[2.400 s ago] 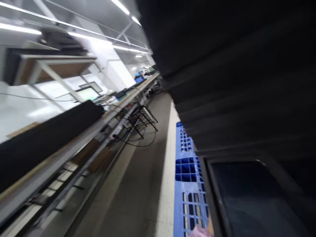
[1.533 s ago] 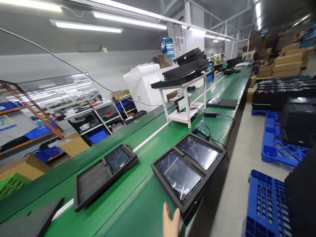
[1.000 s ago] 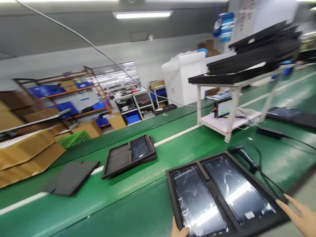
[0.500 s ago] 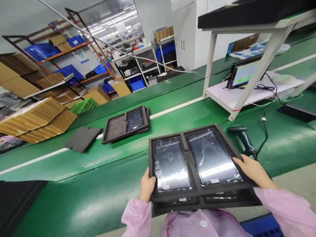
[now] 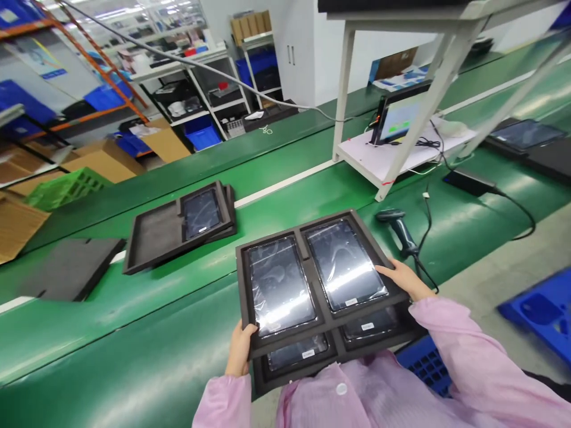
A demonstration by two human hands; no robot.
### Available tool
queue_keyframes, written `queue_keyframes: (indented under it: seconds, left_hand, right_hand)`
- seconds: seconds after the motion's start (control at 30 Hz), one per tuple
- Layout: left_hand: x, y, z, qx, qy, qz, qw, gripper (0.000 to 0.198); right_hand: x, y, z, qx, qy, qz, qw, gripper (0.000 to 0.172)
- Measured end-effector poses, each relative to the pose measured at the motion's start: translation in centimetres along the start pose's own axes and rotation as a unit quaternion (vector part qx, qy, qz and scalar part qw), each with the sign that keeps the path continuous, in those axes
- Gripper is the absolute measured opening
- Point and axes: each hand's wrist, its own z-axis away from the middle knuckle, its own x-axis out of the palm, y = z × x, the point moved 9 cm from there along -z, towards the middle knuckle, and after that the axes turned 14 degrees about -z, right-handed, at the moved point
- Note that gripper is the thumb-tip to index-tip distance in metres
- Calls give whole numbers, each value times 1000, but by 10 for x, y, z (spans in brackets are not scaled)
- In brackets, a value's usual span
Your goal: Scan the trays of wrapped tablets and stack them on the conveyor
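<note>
I hold a black foam tray (image 5: pixel 314 279) with two wrapped screens side by side in it. It is lifted off a second, matching tray (image 5: pixel 330 348) that lies below it at the near edge of the green conveyor belt (image 5: pixel 147 309). My left hand (image 5: pixel 239 351) grips the top tray's near left corner, thumb on the rim. At the tray's right edge my right hand (image 5: pixel 401 279) is closed on the foam. Both arms wear pink sleeves.
A black barcode scanner (image 5: pixel 399 229) lies on the belt just beyond my right hand, its cable running right. Another foam tray with one screen (image 5: pixel 181 223) and a flat foam sheet (image 5: pixel 71 267) lie further left. A white stand (image 5: pixel 401 151) with a lit display stands behind. Blue pallets sit on the floor.
The top tray has come a little further up and towards me, so more of the tray below shows. My view has dropped and swung slightly right.
</note>
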Motion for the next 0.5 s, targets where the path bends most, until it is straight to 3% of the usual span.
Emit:
queue_keyframes:
  seconds: [0.13, 0.27, 0.4, 0.5]
  left_hand:
    - [-3, 12, 2, 2, 12, -4, 1000, 27]
    - [-5, 24, 9, 10, 11, 7, 1000, 29]
    - [-9, 37, 5, 18, 17, 19, 1000, 28]
    - [-10, 45, -12, 18, 30, 31, 999, 29]
  right_hand:
    - [2, 0, 1, 60, -11, -46, 997, 28]
    - [0, -16, 4, 71, -33, -77, 994, 17]
    - [1, -54, -11, 41, -61, -97, 993, 18]
    - [10, -77, -32, 14, -77, -102, 992, 24]
